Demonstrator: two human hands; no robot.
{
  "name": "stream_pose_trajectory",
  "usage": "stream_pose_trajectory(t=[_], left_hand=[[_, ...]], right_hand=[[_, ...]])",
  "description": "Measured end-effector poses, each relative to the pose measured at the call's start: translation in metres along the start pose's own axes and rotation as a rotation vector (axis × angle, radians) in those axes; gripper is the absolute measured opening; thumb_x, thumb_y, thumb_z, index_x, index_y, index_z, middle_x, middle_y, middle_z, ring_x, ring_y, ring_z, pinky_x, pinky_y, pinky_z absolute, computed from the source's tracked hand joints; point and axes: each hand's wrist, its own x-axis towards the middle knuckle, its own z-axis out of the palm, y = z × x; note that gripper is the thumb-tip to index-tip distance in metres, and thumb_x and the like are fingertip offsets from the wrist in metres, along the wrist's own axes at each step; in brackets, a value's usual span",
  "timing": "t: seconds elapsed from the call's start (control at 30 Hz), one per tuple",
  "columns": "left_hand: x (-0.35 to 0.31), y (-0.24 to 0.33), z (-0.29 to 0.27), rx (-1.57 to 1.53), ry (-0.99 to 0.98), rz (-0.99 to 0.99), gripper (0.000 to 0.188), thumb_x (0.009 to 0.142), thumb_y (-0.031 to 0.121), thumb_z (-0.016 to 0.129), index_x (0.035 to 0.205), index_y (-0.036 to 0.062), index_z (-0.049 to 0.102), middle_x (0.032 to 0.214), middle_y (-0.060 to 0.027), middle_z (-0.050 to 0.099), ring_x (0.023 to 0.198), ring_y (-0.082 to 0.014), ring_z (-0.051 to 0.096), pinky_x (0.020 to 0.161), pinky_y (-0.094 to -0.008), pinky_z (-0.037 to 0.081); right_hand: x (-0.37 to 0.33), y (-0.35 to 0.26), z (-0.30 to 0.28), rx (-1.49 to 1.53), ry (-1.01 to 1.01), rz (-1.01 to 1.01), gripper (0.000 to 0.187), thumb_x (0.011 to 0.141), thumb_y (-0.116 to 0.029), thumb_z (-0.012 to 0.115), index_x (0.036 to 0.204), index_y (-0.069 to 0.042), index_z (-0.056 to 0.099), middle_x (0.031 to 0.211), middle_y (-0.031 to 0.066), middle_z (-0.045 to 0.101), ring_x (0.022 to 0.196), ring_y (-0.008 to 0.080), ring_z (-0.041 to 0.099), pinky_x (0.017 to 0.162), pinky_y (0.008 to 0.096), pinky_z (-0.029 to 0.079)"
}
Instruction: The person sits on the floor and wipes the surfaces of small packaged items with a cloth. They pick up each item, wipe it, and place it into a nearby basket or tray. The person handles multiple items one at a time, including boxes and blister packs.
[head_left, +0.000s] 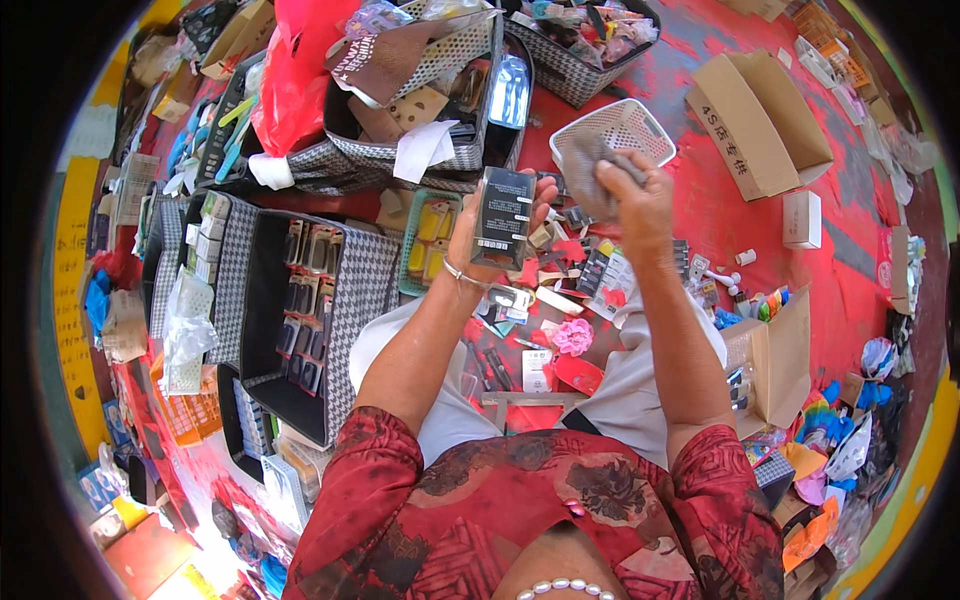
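My left hand (pixel 463 236) is closed round a flat black box (pixel 504 215) with small pale print, its fingertips showing along the far right edge. Raised to the right of it, my right hand (pixel 645 204) grips a bunched grey-brown cloth (pixel 588 168). The cloth hangs apart from the box and covers part of a white plastic basket (pixel 652 132) behind it. Below both hands, small packaged goods and red scraps lie scattered, with a pink flower-like piece (pixel 573 337) between my knees.
On the left stands a houndstooth storage box (pixel 365 285) with rows of small packages. Beside it, a green basket (pixel 408 270) holds yellow packs. A cardboard box (pixel 735 130) stands open at the far right, with a small white box (pixel 802 220) near it. A red bag (pixel 300 75) hangs at the far left.
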Motion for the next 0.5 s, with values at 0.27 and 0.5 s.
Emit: stream_pose_trajectory(t=[0.27,0.5], left_hand=[[-0.001,-0.005,0.005,0.274,-0.271,-0.107,0.048,0.091,0.044,0.039,0.118,0.0057,0.049,0.113,-0.0076,0.056,0.102,-0.0191,0.055,0.09,-0.0331,0.043],[-0.005,-0.008,0.003,0.386,0.245,0.07,0.032,0.085,0.029,0.05,0.105,0.0051,0.054,0.101,-0.0093,0.061,0.091,-0.0209,0.06,0.085,-0.0367,0.049]], right_hand=[[-0.017,0.043,0.042,-0.768,0.012,-0.712,0.012,0.065,-0.009,0.058,0.073,-0.004,0.05,0.079,0.0114,0.049,0.076,0.0308,0.051,0.065,0.0385,0.044],[0.016,0.035,0.02,-0.618,0.351,-0.431,0.021,0.068,-0.014,0.065,0.081,-0.004,0.052,0.079,0.0127,0.05,0.077,0.0325,0.054,0.064,0.0407,0.044]])
